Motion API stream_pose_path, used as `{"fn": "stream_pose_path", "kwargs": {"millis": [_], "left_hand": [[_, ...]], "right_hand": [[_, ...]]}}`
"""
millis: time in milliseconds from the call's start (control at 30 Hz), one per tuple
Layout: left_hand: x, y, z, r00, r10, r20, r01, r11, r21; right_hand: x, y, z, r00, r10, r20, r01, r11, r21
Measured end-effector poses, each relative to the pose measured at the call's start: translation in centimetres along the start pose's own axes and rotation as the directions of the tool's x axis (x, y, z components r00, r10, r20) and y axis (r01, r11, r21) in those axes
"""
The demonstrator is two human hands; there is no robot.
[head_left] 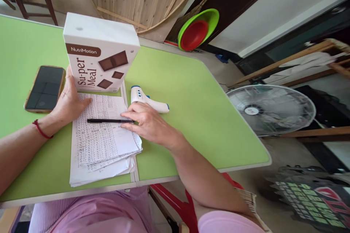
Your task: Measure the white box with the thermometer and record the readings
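Observation:
A white NutriMotion box (105, 63) with chocolate pieces printed on it stands upright on the green table. My left hand (68, 100) rests at its lower left edge, thumb stretched out over the papers; the box partly hides the other fingers. Handwritten sheets (98, 145) lie stacked in front of the box, their lower corners uneven. Across them runs a black pen (106, 120), its right end between the thumb and fingers of my right hand (147, 122). Just beyond that hand, a white and blue infrared thermometer (149, 100) lies on its side.
A phone (45, 88) in a yellowish case lies left of my left hand. The green table (202, 116) reaches to the right, near a standing fan (270, 109). Green and red basins (197, 32) are beyond the far edge. A red stool (177, 204) is below the near edge.

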State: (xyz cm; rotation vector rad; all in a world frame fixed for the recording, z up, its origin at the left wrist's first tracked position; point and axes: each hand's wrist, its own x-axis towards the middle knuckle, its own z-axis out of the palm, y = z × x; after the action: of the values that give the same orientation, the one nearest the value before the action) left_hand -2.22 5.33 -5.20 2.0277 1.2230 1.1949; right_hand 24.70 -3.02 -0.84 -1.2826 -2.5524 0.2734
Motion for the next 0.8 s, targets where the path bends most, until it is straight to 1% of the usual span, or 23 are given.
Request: {"fn": "stream_pose_path", "kwargs": {"millis": [67,133,200,267,300,333,400,433,467,500,567,667,733,800], "left_hand": [[-0.1,0.0,0.0,1.0,-0.011,0.021,0.009,0.997,0.072],[-0.1,-0.1,0.0,0.999,-0.002,0.038,-0.001,0.997,0.084],[-0.1,-0.1,0.1,0.999,0.019,0.047,-0.022,0.997,0.076],[-0.1,-0.2,0.1,0.998,0.032,0.051,-0.036,0.996,0.077],[-0.1,-0.3,0.1,0.998,0.034,0.055,-0.038,0.996,0.077],[-0.1,-0.4,0.2,0.998,0.033,0.06,-0.037,0.996,0.077],[-0.1,-0.6,0.2,0.997,0.03,0.068,-0.034,0.997,0.072],[-0.1,-0.7,0.2,0.997,0.03,0.068,-0.034,0.997,0.069],[-0.1,-0.8,0.1,0.997,0.031,0.066,-0.035,0.997,0.067],[0.0,-0.8,0.1,0.997,0.033,0.065,-0.037,0.997,0.065],[0.0,-0.8,0.1,0.997,0.034,0.068,-0.038,0.997,0.063],[0.0,-0.6,0.0,0.996,0.028,0.083,-0.034,0.997,0.064],[0.0,-0.4,0.1,0.997,0.027,0.078,-0.032,0.998,0.062],[0.0,-0.2,0.1,0.997,0.028,0.065,-0.032,0.998,0.06]], "right_hand": [[0.1,-0.3,0.4,0.997,-0.031,0.068,0.033,0.999,-0.032],[0.1,-0.4,0.4,0.996,-0.041,0.078,0.044,0.998,-0.038],[0.2,-0.3,0.2,1.0,-0.026,0.017,0.025,1.0,0.013],[0.2,-0.1,0.2,0.993,0.043,-0.108,-0.025,0.987,0.159],[0.3,0.0,0.3,0.978,0.101,-0.184,-0.049,0.963,0.265],[0.5,0.0,0.5,0.951,0.171,-0.259,-0.063,0.924,0.377],[0.8,0.0,1.1,0.877,0.316,-0.361,-0.056,0.815,0.577],[1.1,0.0,1.6,0.847,0.372,-0.38,-0.04,0.757,0.652],[1.3,-0.1,2.1,0.829,0.412,-0.378,-0.028,0.705,0.708],[1.6,-0.3,2.6,0.822,0.44,-0.362,-0.024,0.661,0.75],[2.1,-0.6,3.6,0.819,0.475,-0.321,-0.041,0.607,0.794],[2.6,-0.9,4.7,0.809,0.506,-0.299,-0.07,0.588,0.806],[2.8,-1.0,5.0,0.797,0.509,-0.325,-0.06,0.602,0.796],[2.9,-1.0,5.2,0.791,0.493,-0.362,-0.043,0.635,0.771]]}}
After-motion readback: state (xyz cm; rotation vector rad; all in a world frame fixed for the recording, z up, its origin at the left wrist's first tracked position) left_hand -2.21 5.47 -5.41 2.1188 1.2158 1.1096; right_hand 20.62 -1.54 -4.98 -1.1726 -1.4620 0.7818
